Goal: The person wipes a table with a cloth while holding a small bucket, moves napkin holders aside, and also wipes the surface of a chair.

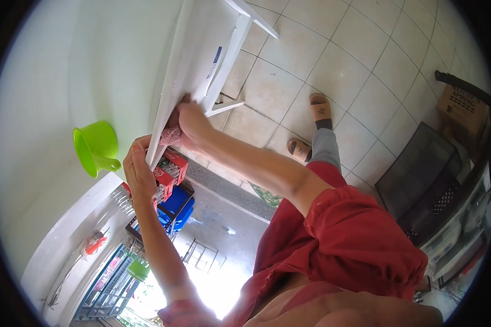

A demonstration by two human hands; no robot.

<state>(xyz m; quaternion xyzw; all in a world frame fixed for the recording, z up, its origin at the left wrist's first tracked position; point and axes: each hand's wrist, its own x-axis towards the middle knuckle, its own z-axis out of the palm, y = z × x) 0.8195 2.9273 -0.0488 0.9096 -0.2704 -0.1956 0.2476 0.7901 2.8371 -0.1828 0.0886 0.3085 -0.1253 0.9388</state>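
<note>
A white panel-like piece of furniture (188,69) with splayed legs and a small blue-and-white sticker stands close in front of me. My left hand (141,173) grips its near corner, with the fingertips at the rim. My right hand (192,124) is bent against its inner face and holds a crumpled pinkish cloth (171,135); part of that hand's fingers is hidden. A bright green plastic dipper (100,145) with a short handle is to the left of the rim, against a broad pale surface.
Red crates of bottles (174,163) and blue plastic containers (178,206) are beyond my left forearm. Two sandalled feet are on the tiled floor (352,53). A dark mesh-like panel (417,180) and a cardboard box (462,106) stand at the right. Bright daylight comes from below.
</note>
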